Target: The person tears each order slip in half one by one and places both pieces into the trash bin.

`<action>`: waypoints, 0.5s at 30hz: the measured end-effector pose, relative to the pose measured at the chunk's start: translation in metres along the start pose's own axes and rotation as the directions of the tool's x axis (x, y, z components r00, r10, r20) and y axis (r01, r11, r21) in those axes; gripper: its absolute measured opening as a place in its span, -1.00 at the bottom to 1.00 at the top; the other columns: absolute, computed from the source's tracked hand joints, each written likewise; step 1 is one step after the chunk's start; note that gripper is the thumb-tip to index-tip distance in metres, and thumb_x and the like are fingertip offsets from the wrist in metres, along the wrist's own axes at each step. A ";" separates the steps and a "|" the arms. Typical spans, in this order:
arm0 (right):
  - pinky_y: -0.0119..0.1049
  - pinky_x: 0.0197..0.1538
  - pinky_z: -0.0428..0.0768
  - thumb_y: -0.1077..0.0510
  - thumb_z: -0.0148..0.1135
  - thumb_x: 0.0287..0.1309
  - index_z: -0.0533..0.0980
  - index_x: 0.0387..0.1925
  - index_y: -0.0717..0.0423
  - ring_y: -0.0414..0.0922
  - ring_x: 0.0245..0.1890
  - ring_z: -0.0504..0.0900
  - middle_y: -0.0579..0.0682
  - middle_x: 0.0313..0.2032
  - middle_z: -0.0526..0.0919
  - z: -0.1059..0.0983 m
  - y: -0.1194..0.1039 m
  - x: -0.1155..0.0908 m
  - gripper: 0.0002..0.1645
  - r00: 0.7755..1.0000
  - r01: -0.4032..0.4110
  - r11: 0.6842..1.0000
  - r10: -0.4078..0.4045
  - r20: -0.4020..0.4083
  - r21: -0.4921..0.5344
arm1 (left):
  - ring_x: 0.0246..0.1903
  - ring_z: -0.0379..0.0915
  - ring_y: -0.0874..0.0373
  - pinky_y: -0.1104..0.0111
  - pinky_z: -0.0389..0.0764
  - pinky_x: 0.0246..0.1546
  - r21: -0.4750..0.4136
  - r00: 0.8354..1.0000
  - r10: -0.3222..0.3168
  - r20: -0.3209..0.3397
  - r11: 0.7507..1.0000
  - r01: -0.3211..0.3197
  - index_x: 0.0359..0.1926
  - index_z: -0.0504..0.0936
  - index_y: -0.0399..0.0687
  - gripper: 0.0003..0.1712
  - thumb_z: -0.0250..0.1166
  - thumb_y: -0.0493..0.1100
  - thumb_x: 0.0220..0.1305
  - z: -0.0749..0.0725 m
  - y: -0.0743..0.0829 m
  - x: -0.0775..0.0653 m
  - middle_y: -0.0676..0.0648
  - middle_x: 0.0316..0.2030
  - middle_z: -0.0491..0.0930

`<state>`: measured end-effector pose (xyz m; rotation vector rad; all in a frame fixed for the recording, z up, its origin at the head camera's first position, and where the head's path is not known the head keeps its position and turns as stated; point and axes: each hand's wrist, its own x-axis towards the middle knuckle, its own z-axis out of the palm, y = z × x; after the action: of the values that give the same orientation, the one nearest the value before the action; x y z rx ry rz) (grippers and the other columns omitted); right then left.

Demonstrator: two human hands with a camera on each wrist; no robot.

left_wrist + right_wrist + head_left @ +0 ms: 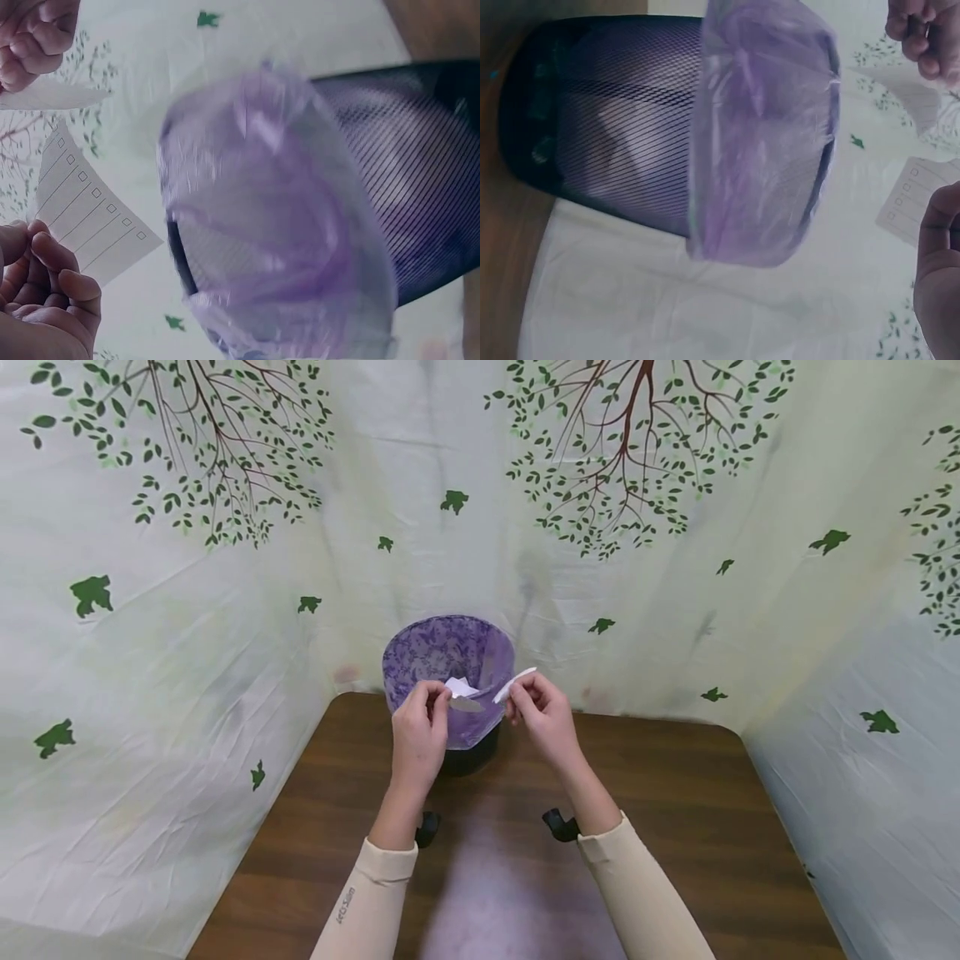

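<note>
My left hand (422, 727) pinches a piece of white checklist paper (94, 202) between thumb and fingers; ruled lines and small boxes show on it in the left wrist view. Another piece of checklist paper (909, 196), also with boxes, is pinched by my right hand (542, 714), which is level with the left and a little apart from it. In the head view both hands are over the near rim of a dark mesh wastebasket (630, 112). A thin purple bag (761, 142) lines the basket and folds down over its rim.
The basket stands at the far edge of a brown wooden table (660, 802). Two black curved objects (560, 825) lie near my forearms. Pale cloth (480, 552) with printed branches and leaves hangs behind and on both sides.
</note>
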<state>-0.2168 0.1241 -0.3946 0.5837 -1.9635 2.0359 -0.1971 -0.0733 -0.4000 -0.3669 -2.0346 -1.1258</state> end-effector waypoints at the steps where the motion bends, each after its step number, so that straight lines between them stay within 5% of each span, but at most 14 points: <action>1: -0.39 -0.42 0.54 0.26 0.15 0.53 0.50 -0.26 0.35 -0.18 -0.56 0.50 -0.09 -0.54 0.58 0.003 0.000 0.006 -0.79 1.000 0.009 1.000 -0.009 0.009 0.003 | -0.45 0.47 0.02 0.30 0.52 -0.39 0.004 1.000 -0.002 -0.006 1.000 0.002 -0.16 0.61 -0.35 -0.87 0.28 -0.30 0.52 -0.001 -0.002 0.005 -0.24 -0.36 0.65; 7: -0.34 -0.44 0.49 0.22 0.15 0.55 0.51 -0.28 0.33 -0.18 -0.58 0.48 -0.09 -0.54 0.59 0.021 0.010 0.040 -0.75 0.999 0.001 1.000 -0.001 0.042 0.006 | -0.36 0.56 -0.07 0.20 0.58 -0.29 0.034 0.999 -0.054 -0.008 0.998 0.054 -0.15 0.60 -0.33 -0.88 0.24 -0.30 0.54 0.000 -0.018 0.028 -0.27 -0.31 0.67; 15: -0.38 -0.43 0.51 0.20 0.16 0.55 0.52 -0.28 0.28 -0.19 -0.60 0.47 -0.10 -0.56 0.58 0.033 0.035 0.055 -0.76 0.994 -0.089 0.996 0.090 0.069 -0.018 | -0.23 0.69 -0.17 0.04 0.70 -0.15 0.074 0.993 -0.120 0.019 0.990 0.118 -0.11 0.63 -0.35 -0.86 0.25 -0.29 0.54 0.006 -0.032 0.031 -0.30 -0.23 0.72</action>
<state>-0.2776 0.0838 -0.4009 0.5811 -2.0787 2.0779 -0.2385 -0.0905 -0.3981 -0.2261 -2.1354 -1.1195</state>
